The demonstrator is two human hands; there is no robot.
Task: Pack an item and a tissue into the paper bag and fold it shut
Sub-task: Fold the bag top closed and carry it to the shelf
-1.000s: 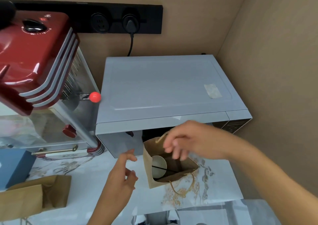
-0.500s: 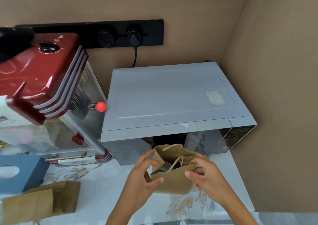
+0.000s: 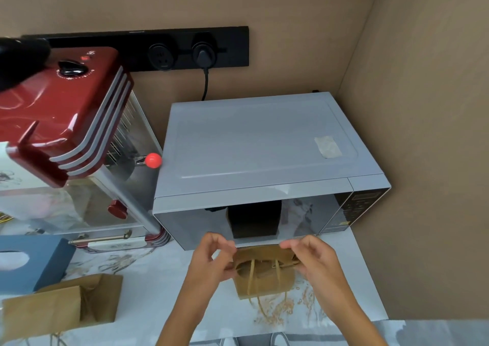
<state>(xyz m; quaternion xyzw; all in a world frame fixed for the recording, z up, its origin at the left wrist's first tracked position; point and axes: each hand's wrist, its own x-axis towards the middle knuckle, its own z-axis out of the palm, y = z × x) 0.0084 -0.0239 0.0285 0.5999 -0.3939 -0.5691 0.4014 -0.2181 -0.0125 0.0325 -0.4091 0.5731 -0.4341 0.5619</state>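
A small brown paper bag (image 3: 264, 279) stands on the white marbled counter just in front of the microwave. Its top is bent over toward me, and its twine handles hang down the front. My left hand (image 3: 211, 262) pinches the left end of the folded top. My right hand (image 3: 316, 259) pinches the right end. The bag's contents are hidden by the fold.
A grey microwave (image 3: 264, 144) sits right behind the bag. A red and steel appliance (image 3: 66, 123) stands at the left. A blue tissue box (image 3: 31, 261) and a second, flattened paper bag (image 3: 60, 306) lie at the near left. A tan wall closes the right side.
The bag stood open a second ago with a white cup visible inside. Both hands then took hold of its top and bent it over toward me.
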